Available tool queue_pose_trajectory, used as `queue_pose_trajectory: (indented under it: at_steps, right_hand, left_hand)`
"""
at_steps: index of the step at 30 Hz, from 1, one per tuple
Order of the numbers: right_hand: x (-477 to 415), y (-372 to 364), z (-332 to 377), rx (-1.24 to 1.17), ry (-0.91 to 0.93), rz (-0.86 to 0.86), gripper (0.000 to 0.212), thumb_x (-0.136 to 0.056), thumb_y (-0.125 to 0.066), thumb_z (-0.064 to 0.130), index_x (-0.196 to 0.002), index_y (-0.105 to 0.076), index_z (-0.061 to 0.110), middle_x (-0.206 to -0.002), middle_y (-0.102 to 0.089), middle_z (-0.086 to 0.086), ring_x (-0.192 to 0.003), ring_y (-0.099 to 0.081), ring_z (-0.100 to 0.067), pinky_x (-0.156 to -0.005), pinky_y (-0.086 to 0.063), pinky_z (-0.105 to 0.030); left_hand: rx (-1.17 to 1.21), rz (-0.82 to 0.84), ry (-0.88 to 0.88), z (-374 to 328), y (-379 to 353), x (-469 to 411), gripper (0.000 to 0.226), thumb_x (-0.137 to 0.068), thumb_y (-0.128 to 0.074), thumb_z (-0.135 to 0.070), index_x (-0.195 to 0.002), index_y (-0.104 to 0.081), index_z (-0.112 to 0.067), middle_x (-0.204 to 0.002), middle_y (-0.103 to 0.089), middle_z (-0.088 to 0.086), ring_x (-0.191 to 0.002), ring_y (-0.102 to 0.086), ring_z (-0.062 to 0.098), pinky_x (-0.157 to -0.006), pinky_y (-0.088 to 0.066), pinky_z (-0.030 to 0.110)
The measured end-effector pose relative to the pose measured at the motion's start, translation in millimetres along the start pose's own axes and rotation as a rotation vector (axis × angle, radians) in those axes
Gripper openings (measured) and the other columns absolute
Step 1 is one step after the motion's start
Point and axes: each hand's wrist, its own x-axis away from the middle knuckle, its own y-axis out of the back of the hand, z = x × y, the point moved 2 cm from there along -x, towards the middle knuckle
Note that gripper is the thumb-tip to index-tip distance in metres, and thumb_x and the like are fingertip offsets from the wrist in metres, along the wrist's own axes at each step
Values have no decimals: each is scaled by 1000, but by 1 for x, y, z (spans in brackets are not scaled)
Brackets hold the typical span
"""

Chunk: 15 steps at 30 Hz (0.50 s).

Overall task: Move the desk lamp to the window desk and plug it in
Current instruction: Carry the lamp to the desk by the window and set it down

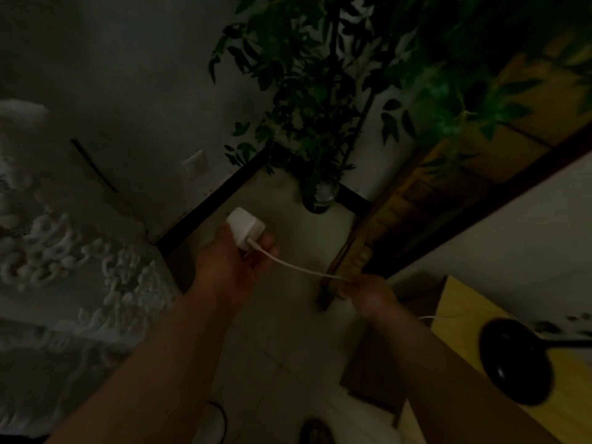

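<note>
We're looking straight down in dim light, and our left hand (235, 267) has its fingers wrapped around a white plug adapter (245, 229), the block sticking up past the knuckles. A white cable (298, 268) runs out of the adapter's lower end and stretches across to our right hand (368, 291), which is pinching it between closed fingertips. The cable hangs almost taut between the two hands, above the pale floor (282, 331).

Over at the lower right, the desk lamp (515, 360) sits on the yellow table (464, 315); we see its round black base, with a dark arm leading off the right edge of the view. A short bit of white cord shows at the table's left edge.

On the grey wall to the upper left there's a pale wall socket (195, 165), well apart from the adapter and nothing plugged into it. A dark skirting strip (211, 200) runs along the foot of that wall. Ahead, a leafy green plant (307, 91) rises from a glass vase (322, 197) standing on the floor in the corner. A white lace fabric (64, 251) fills the left side.
</note>
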Motion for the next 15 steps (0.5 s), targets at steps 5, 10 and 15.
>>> queue_pose_trajectory:
  at_steps: [5,10,15]
  right_hand:
    - [14,37,-48,-514,-89,-72,32,-90,-56,-7,-121,-63,-9,-110,-67,-20,-97,-62,-29,-93,-54,-40]
    - [34,55,-66,-922,-114,-11,20,-97,-46,-6,-92,-64,1,-93,-66,-18,-78,-63,-20,-78,-54,-31]
    - [44,76,-84,-819,-61,60,43,-87,-54,-19,-127,-51,-5,-127,-63,-27,-75,-63,-16,-56,-56,-19]
  left_hand:
    - [-288,-38,26,36,-15,17,27,-100,-38,-36,-108,-50,-13,-78,-56,7,-56,-48,14,-51,-43,27]
    - [-588,96,55,73,-26,28,18,-83,-70,-28,-99,-65,-21,-68,-53,-3,-42,-45,5,-41,-38,18]
    - [-700,156,111,118,-40,44,16,-85,-64,-12,-101,-60,-10,-73,-55,3,-63,-52,12,-57,-46,26]
